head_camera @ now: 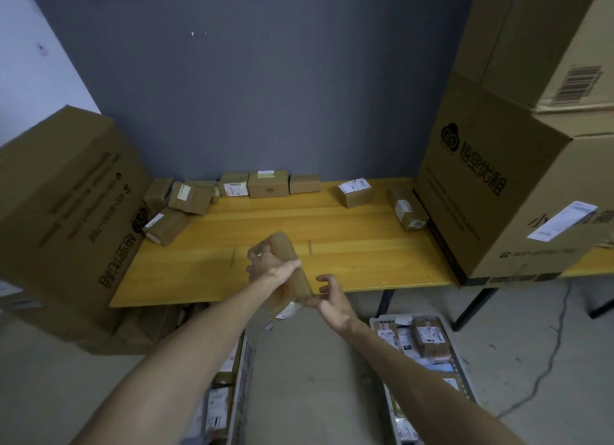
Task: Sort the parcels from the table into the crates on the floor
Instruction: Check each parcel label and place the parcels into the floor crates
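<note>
Over table (349, 238) front edge, dead centre, held parcel (299, 285) is up in the air, long and tilted, label end down. Left hand (269, 265) wraps its upper half, firm grip. Right hand (329, 298) sits at the lower end at 4 o'clock, fingers half curled; can't tell if it grips or only touches. Left crate (244, 371) is on floor at 7 o'clock, right crate (460, 368) at 4 o'clock, both already holding parcels. More parcels on table: a cluster (186, 198) at 11, a row (267, 183) at 12, two more (355, 192) toward 1 to 2. Cartons flank the table at 9 and 3. Likely step: check label, pick crate. Do it well: turn label up with right hand, keep left grip, then lower parcel in, don't toss.
</note>
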